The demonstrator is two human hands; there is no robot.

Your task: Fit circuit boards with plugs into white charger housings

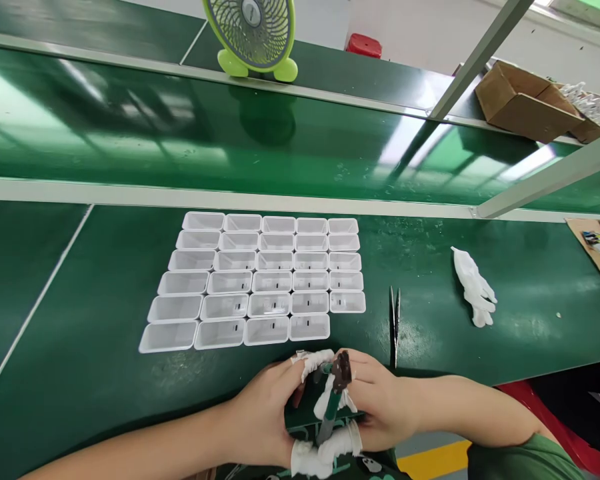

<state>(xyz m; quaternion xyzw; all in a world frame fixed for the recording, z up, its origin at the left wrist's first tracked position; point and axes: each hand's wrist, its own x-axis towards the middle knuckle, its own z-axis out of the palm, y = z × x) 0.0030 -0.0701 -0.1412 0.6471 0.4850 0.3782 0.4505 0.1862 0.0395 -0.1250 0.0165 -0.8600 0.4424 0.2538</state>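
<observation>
Both hands meet low in the middle of the view, with white wraps on several fingertips and on the thumbs. My right hand (383,400) is curled round a slim tool (332,404) with a dark brown end and a green and grey shaft; its exact kind does not show. My left hand (263,417) is closed opposite, its thumb tip against the right one. What sits between its fingers is mostly hidden. Just beyond the hands stand rows of small white plastic boxes (220,331), several with tiny dark bits inside. Metal tweezers (395,327) lie right of the boxes.
A crumpled white glove (473,287) lies on the green table (420,260) at the right. Cardboard with small parts (595,247) is at the right edge. A raised shelf (330,147) runs behind, bearing a green fan (253,33) and a cardboard box (525,100).
</observation>
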